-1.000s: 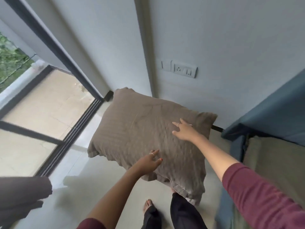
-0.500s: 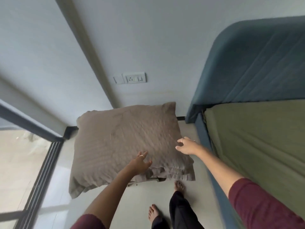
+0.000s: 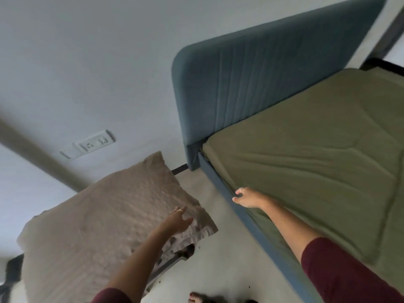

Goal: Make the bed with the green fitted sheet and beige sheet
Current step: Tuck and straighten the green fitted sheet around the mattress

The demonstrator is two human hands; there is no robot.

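The green fitted sheet point(image 3: 317, 162) covers the mattress on the right, smooth with a few creases. My right hand point(image 3: 246, 196) hovers at the mattress's near side edge, fingers loosely curled, nothing visibly in it. My left hand point(image 3: 178, 219) stretches over the near corner of a taupe pillow point(image 3: 105, 219) with fingers straight, touching or just above it. That pillow lies on a low stand to the left of the bed. No beige sheet is in view.
A blue padded headboard point(image 3: 262, 68) stands against the grey wall, and the blue bed frame point(image 3: 258, 226) runs along the mattress side. A wall socket point(image 3: 91, 144) sits above the pillow. Pale floor point(image 3: 218, 259) lies between stand and bed, with my bare foot point(image 3: 194, 297) on it.
My right hand has left the pillow and swung right to the mattress edge. The left hand stays over the pillow. My view has turned right, bringing the bed into sight.
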